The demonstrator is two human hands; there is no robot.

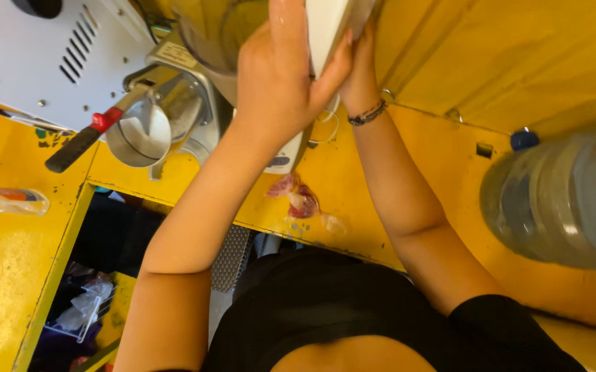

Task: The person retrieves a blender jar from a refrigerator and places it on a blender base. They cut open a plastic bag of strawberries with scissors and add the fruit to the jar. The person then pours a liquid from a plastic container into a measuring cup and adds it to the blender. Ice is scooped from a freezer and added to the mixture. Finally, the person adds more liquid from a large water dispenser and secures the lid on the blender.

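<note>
Steel juicer [167,117] and clear water jug [567,200] beside raised hands.

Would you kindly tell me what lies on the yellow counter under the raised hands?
Pink scraps lie on the counter. The left hand and right hand grip a white object, hiding its base.

Your white object [325,27] runs off the top edge; your right hand [360,69] hides behind it, and the big bottle [567,200] blurs past the right edge.
</note>
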